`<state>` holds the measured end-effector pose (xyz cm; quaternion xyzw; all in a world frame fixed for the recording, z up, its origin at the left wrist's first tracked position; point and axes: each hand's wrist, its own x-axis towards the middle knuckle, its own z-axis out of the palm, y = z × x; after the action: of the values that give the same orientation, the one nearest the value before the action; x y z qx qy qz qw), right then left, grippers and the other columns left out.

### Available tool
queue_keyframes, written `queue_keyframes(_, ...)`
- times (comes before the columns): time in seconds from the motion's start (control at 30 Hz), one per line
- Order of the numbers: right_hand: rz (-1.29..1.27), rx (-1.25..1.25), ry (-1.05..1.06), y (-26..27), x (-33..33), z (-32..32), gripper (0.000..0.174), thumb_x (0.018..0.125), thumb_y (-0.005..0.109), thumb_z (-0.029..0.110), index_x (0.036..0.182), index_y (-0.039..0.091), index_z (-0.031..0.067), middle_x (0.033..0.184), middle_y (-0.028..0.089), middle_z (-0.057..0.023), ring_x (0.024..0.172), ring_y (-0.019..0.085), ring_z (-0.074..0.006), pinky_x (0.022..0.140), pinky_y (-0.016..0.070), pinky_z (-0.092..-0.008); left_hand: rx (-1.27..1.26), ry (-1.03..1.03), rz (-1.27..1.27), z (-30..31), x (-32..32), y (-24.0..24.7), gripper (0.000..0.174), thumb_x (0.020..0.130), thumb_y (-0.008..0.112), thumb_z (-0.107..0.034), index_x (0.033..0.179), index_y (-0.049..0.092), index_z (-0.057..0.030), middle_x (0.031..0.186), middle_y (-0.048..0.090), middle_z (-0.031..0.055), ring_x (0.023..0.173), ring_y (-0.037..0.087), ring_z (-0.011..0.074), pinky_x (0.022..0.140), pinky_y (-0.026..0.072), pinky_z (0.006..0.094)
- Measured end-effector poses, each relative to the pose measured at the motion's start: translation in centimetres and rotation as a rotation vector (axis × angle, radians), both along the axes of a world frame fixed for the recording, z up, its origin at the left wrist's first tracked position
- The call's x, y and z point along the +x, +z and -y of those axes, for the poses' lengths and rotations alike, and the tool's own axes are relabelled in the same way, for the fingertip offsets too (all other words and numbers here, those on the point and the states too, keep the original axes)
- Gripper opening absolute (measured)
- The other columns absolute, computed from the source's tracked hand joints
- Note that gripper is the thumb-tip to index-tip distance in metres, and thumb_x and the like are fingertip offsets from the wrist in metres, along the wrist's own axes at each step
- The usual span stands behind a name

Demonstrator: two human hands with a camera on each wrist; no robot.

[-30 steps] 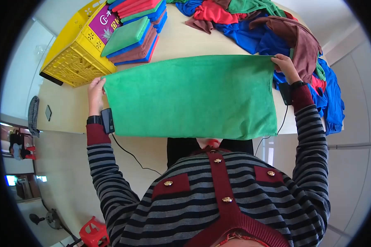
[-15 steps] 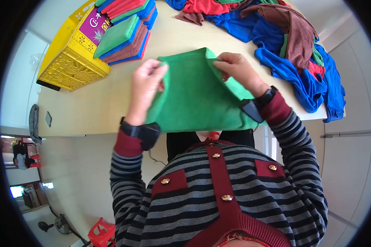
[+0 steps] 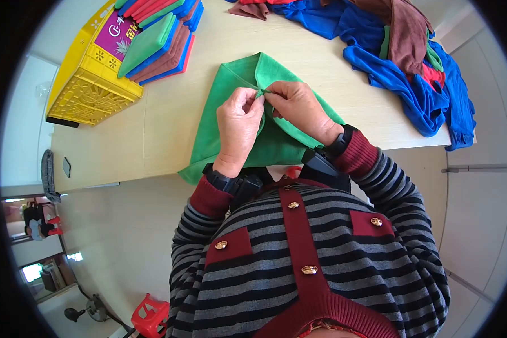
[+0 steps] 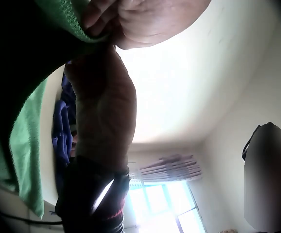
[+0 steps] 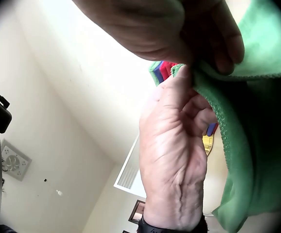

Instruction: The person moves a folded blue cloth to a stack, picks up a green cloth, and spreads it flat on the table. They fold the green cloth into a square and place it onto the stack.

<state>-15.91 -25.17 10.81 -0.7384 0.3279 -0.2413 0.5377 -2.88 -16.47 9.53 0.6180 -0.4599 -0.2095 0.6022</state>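
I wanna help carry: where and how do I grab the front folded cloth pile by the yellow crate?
Probably from the right: thumb on top of the front pile, fingers under its right edge. The yellow crate crowds its left, and its flat layers show on the right.

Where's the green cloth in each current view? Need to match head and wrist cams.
Head: centre, on the table, reaching its near edge; green cloth.
Left wrist: left side, a paler corner hanging lower left; green cloth.
Right wrist: right side, top to bottom; green cloth.
Shared landmark: left hand and right hand pinching its edge, fingertips close together.
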Motion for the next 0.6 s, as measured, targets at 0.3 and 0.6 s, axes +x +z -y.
queue_keyframes(0.3,0.011,0.037,-0.003,0.1,-1.1,-0.1,0.023,0.097,0.060,0.016,0.102,0.069,-0.0047,0.081,0.068,-0.0040,0.072,0.065,-0.0088,0.066,0.0538,-0.0241,-0.048,0.059,0.394,0.1,-1.0,-0.6,0.009,0.085,0.069,0.001,0.091,0.062,-0.0009,0.079,0.066,0.0136,0.062,0.063,0.0253,0.058,0.0513,0.0346)
queue_keyframes(0.6,-0.096,-0.100,0.040,0.3,-2.0,0.2,0.028,0.098,0.064,0.022,0.102,0.068,-0.0052,0.084,0.069,-0.0064,0.077,0.066,-0.0093,0.069,0.0547,-0.0246,-0.114,0.007,0.645,-0.4,-1.5,-1.3,0.016,0.085,0.069,0.000,0.100,0.064,-0.0023,0.081,0.063,0.0126,0.067,0.062,0.0319,0.060,0.0505,0.0400)
